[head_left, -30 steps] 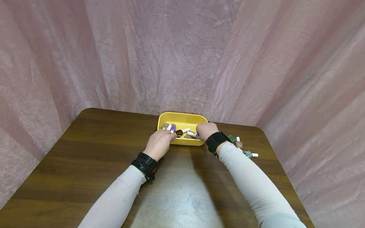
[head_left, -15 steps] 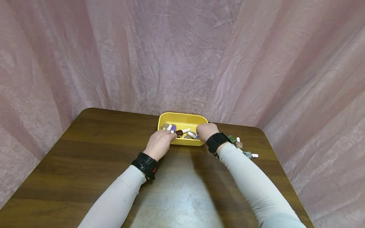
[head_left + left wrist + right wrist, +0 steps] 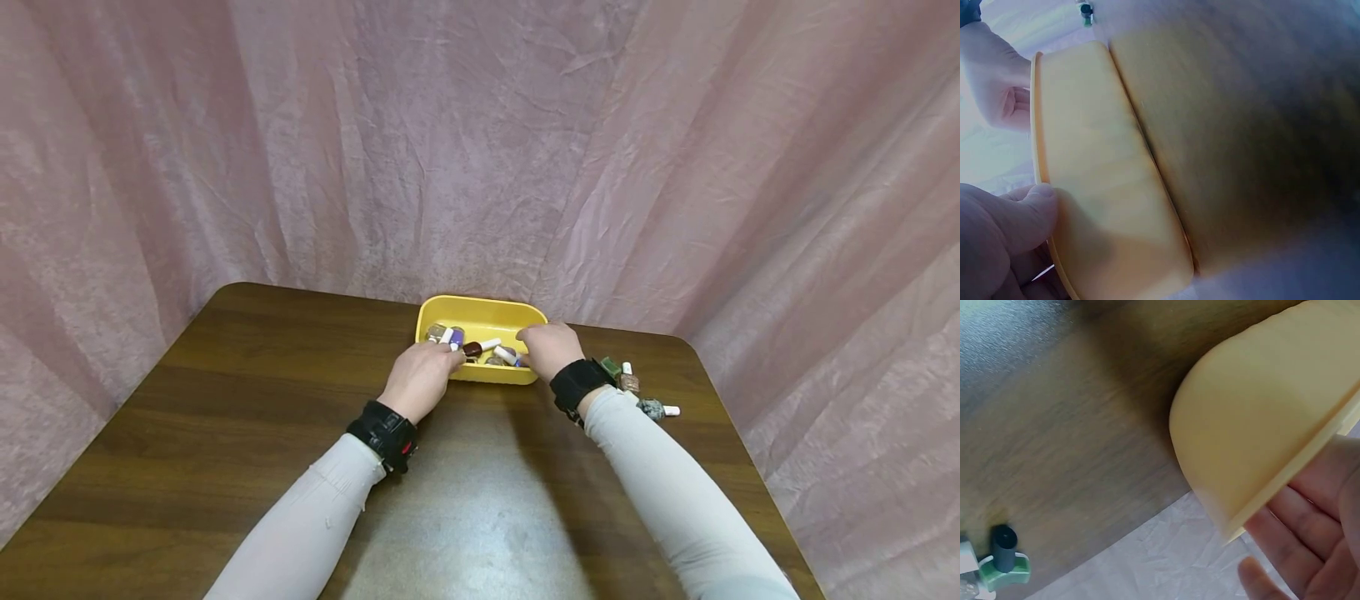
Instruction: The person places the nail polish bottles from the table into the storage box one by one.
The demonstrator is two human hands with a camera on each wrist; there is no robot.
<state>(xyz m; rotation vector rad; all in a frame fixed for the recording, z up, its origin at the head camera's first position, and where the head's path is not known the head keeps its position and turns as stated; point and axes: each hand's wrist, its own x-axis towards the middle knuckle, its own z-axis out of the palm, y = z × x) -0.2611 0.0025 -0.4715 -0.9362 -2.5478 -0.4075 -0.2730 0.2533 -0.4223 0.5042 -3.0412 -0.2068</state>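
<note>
A yellow plastic bin [image 3: 491, 376] stands at the table's far edge with several nail polish bottles lying in it, among them a purple one [image 3: 457, 337] and a dark red one [image 3: 472, 349] with a white cap. My left hand [image 3: 420, 375] grips the bin's near rim; in the left wrist view its thumb lies against the outer wall [image 3: 1104, 156]. My right hand [image 3: 551, 347] reaches over the bin's right end, finger and thumb apart above a white-capped bottle [image 3: 505, 356]. In the right wrist view the rim hides some fingertips; nothing shows in the palm.
Right of the bin, beside the right wrist, lie more nail polish bottles: a green one [image 3: 611, 367], a brown glittery one [image 3: 628, 382] and a speckled grey-green one [image 3: 652, 408]. A pink curtain [image 3: 480, 167] hangs right behind the wooden table [image 3: 225, 400].
My right hand has shifted slightly right, and its finger and thumb have spread apart. A white-capped bottle in the bin has tilted over. The left hand has kept its place on the rim.
</note>
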